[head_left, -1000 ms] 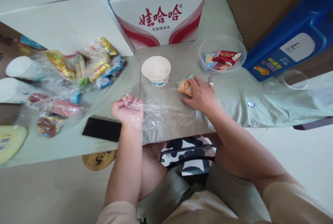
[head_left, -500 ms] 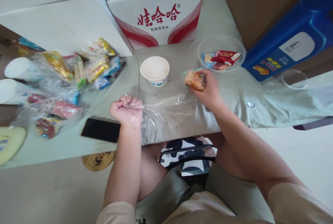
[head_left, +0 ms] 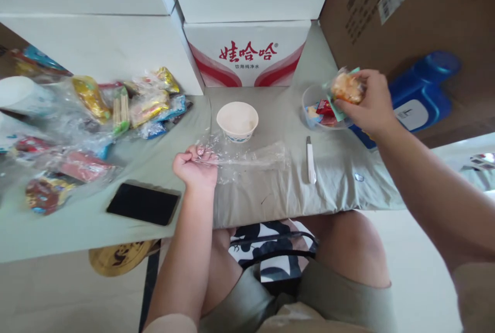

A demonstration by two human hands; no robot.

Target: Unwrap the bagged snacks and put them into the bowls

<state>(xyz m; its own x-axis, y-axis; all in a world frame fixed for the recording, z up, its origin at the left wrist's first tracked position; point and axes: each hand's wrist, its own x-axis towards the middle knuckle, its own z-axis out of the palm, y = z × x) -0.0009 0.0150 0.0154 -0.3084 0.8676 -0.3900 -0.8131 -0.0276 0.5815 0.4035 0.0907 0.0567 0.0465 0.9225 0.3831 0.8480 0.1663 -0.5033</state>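
Observation:
My left hand (head_left: 196,166) is closed on a crumpled clear plastic bag (head_left: 263,156), which stretches to the right over the cloth. In my right hand (head_left: 372,100) is an orange-brown packaged snack (head_left: 348,87) with a pale green edge on its wrapper. It is held above the right side of a clear plastic bowl (head_left: 306,112), and partly hides it. Red and blue snack packets (head_left: 325,108) lie inside that bowl. Between my hands, a white paper bowl (head_left: 237,117) stands upright behind the plastic bag. A white utility knife (head_left: 310,162) lies below the clear bowl.
Wrapped snacks (head_left: 147,109) and paper cups (head_left: 27,97) crowd the left side. A black phone (head_left: 144,203) lies near the front edge. White cartons (head_left: 247,54) rise behind. At the right, a blue bottle (head_left: 421,90) stands by a brown cardboard box (head_left: 386,29).
My right hand has carried the packaged snack rightward to over the clear bowl, and the utility knife now shows. My left hand still holds the plastic bag. The camera view has shifted.

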